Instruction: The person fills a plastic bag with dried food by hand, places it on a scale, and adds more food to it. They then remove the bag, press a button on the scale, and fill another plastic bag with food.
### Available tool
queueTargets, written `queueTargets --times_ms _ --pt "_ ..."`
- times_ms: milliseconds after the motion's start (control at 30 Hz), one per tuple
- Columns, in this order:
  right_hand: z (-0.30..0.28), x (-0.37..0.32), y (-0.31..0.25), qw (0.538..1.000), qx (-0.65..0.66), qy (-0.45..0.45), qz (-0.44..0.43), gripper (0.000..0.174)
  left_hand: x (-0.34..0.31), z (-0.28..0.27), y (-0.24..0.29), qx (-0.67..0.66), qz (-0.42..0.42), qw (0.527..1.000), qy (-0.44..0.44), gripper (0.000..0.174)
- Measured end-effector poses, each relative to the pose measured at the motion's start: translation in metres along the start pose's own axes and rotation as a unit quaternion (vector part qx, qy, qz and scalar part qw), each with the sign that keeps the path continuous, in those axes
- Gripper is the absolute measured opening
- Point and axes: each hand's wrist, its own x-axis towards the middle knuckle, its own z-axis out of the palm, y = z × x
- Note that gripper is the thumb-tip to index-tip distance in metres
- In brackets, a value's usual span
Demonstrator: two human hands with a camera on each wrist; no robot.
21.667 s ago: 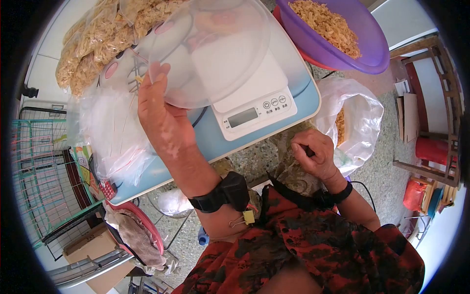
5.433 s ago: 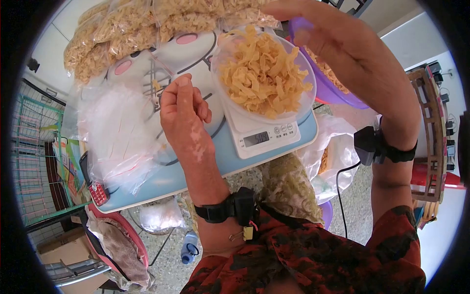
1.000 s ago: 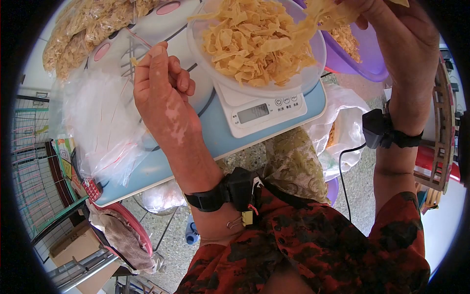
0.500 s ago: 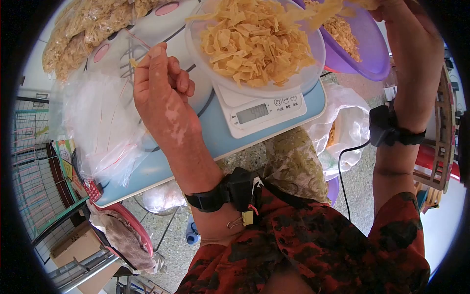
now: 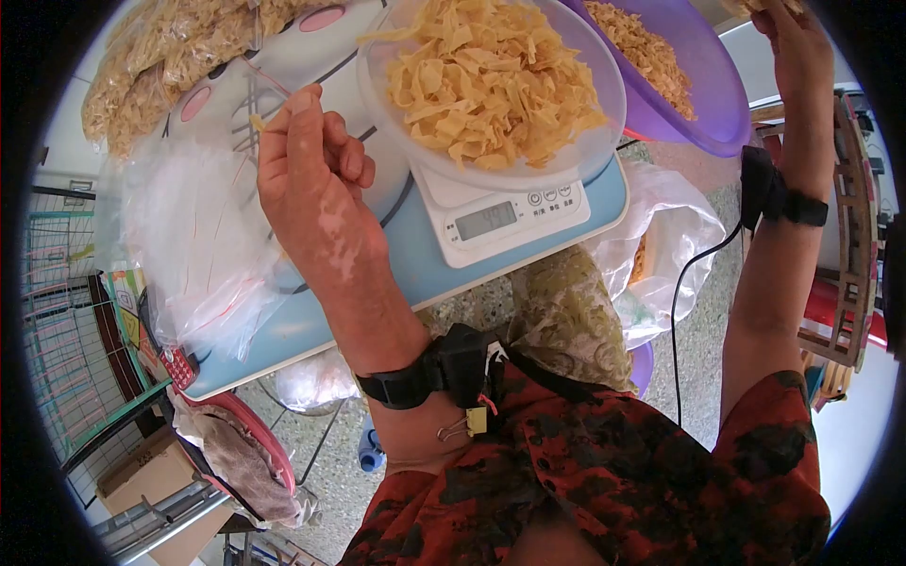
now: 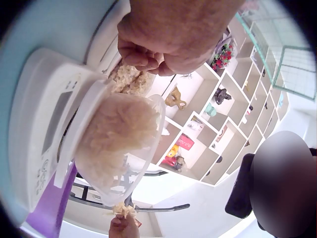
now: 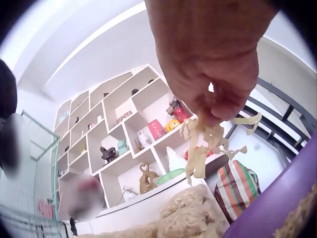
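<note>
My right hand, at the top right of the head view, pinches a bunch of pale yellow dried strips. The right wrist view shows them dangling from its fingertips. A translucent plastic bowl heaped with the same kind of strips sits on a white kitchen scale, whose display shows digits. Left of the bowl, my left hand hangs loosely curled with nothing in its grasp, beside a pile of clear plastic bags.
A purple basin with smaller dried flakes stands right of the bowl. Filled clear bags lie at the back left. A red phone lies at the table's left corner. Below the right edge is an opened white sack.
My right hand has moved from over the bowl's right side up and away past the purple basin, carrying strips. The left hand stays in place. The head view has shifted since the older frames.
</note>
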Motion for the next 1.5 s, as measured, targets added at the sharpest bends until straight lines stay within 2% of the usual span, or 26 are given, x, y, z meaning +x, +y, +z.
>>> queueTargets --times_ms 100,200,300,467,567,733,867,1033,1167,1233,1267,1500 --pt "0.004 -0.003 0.014 0.994 0.082 0.018 0.071 0.017 0.000 0.001 -0.001 0.007 -0.001 1.000 0.004 0.018" --pt "0.010 -0.008 0.020 0.991 0.103 0.032 0.073 0.017 0.000 0.002 -0.002 0.016 -0.002 1.000 0.009 0.018" --pt "0.005 -0.007 0.017 0.989 0.108 -0.009 0.099 0.017 0.001 0.002 -0.004 0.010 -0.002 1.000 0.009 0.018" --pt "0.007 -0.001 0.002 0.992 0.120 -0.024 0.040 0.018 0.001 0.002 -0.004 0.005 -0.003 1.000 0.011 0.024" --pt "0.018 -0.004 -0.017 0.993 0.119 -0.012 0.010 0.019 0.003 0.000 -0.005 0.010 -0.003 1.000 0.008 0.019" --pt "0.018 -0.005 -0.017 0.986 0.152 -0.042 -0.059 0.019 0.002 0.002 -0.005 0.019 -0.001 1.000 0.006 0.020" --pt "0.033 -0.019 -0.050 0.983 0.157 -0.097 -0.018 0.018 0.001 0.009 -0.002 0.039 -0.016 0.998 0.043 0.023" --pt "0.077 -0.033 -0.077 0.974 0.186 -0.125 -0.007 0.012 -0.001 0.008 0.001 0.036 -0.022 0.999 0.020 0.025" --pt "0.087 -0.037 -0.077 0.956 0.156 -0.247 0.032 0.010 -0.001 0.006 0.002 0.024 -0.027 0.999 0.016 0.025" --pt "0.091 -0.038 -0.072 0.951 0.134 -0.279 0.010 0.011 -0.003 0.008 0.005 0.034 -0.029 0.999 0.030 0.025" --pt "0.094 -0.039 -0.071 0.955 0.116 -0.271 -0.020 0.012 -0.003 0.009 0.006 0.038 -0.030 0.998 0.037 0.025" --pt "0.091 -0.036 -0.074 0.961 0.165 -0.222 0.011 0.011 -0.001 0.005 0.003 0.009 -0.018 1.000 0.025 0.026"
